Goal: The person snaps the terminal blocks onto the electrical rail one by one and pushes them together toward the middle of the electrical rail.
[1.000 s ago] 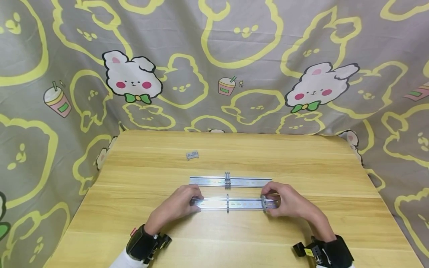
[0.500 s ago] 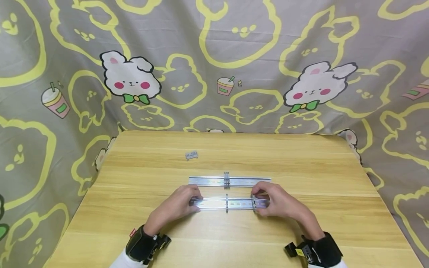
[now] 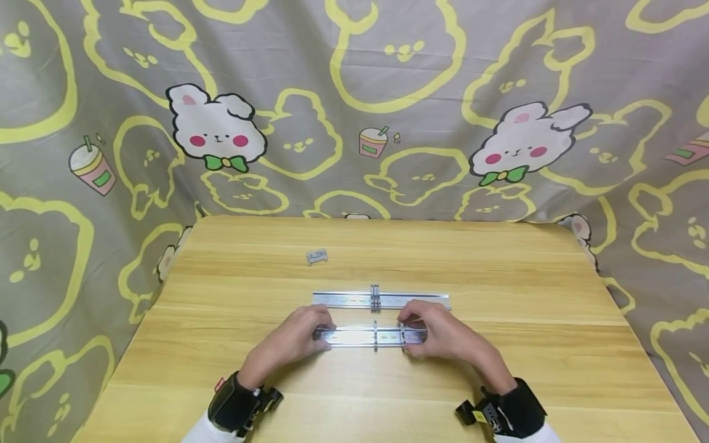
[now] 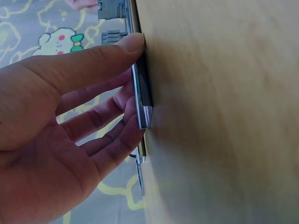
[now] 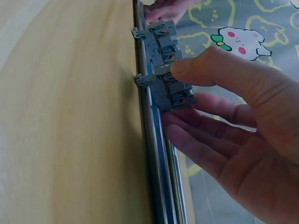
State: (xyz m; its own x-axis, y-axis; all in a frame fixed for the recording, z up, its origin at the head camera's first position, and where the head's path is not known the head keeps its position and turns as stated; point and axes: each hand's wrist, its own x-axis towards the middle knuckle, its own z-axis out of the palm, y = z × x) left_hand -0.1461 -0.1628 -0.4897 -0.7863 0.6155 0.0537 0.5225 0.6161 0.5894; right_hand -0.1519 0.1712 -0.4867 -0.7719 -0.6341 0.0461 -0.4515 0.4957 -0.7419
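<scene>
Across the wooden table lies a slotted metal DIN rail (image 3: 351, 337). My left hand (image 3: 300, 332) grips its left end, thumb on the near edge and fingers on the far side. Between thumb and fingers, my right hand (image 3: 443, 332) pinches a grey terminal block (image 5: 175, 91) that stands across the same rail. A second grey terminal block (image 3: 376, 337) sits on the rail to the left of the pinched one. In the right wrist view a small gap shows between the two blocks. The right fingers partly cover the rail's right end in the head view.
A second DIN rail (image 3: 407, 301) lies parallel just beyond, bearing several terminal blocks (image 3: 375, 298) close together near its middle. Farther back on the table (image 3: 498, 258) lies a loose grey terminal block (image 3: 317, 256). A patterned curtain (image 3: 310, 135) hangs behind the table.
My right hand has slid the pinched terminal block leftward along the near rail, closer to the other block. The left hand keeps its place on the rail's end.
</scene>
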